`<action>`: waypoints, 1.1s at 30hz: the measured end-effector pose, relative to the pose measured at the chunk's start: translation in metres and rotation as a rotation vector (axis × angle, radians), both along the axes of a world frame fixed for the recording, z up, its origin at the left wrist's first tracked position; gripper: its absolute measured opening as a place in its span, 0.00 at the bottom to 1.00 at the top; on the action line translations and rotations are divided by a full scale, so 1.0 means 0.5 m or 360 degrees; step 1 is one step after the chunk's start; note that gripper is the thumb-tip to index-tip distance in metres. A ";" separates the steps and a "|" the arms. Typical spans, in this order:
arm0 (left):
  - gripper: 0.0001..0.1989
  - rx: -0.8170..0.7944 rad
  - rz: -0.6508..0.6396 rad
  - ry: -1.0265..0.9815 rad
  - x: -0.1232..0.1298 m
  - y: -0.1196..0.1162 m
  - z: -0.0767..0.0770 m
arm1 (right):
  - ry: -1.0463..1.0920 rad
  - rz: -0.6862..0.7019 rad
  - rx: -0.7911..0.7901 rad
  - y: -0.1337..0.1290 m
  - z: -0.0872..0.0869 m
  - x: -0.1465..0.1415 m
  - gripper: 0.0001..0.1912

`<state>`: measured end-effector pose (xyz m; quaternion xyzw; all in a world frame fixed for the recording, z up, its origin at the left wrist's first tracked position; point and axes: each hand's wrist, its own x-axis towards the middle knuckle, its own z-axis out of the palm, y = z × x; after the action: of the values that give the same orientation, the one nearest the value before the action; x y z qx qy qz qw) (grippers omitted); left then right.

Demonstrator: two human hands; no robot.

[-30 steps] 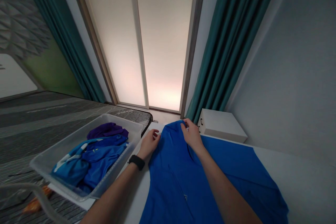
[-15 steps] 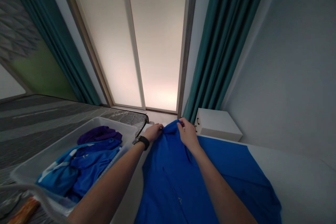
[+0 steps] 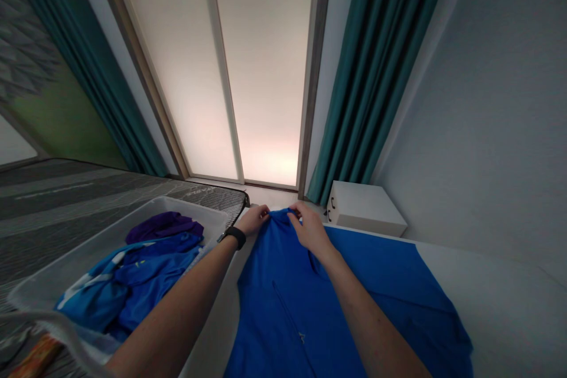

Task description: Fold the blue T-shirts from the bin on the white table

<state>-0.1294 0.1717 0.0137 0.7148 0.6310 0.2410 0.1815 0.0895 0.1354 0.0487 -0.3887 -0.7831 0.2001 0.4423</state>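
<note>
A blue garment (image 3: 274,266) lies spread over a white surface, with a thin slit or zip line and a small pull on its front. At its far end my left hand (image 3: 254,220), with a black watch on the wrist, pinches the left corner of the gathered edge. My right hand (image 3: 308,227) has its fingers closed on the same edge a little to the right. Between the two hands the fabric is bunched and slightly raised. The right part of the garment lies flat beyond my right forearm.
Left of my arms, a translucent plastic bin (image 3: 57,260) holds crumpled blue clothes (image 3: 146,277) and a purple cloth (image 3: 163,227). It rests on a grey patterned bed (image 3: 88,201). A white drawer cabinet (image 3: 367,204) stands behind the white surface (image 3: 500,301), near a teal curtain (image 3: 376,71).
Both hands have come slightly left and lower, drawing the gathered edge with them, and it sits lower now. The view has shifted a little.
</note>
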 end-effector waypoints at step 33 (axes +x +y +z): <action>0.09 -0.0009 0.0218 -0.0208 -0.009 0.015 -0.031 | -0.0756 0.0461 -0.0012 -0.070 -0.071 -0.063 0.17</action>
<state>-0.1342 0.1794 -0.0019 0.6522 0.6658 0.2971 0.2076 0.0581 0.1006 0.0133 -0.3103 -0.9116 0.1674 0.2115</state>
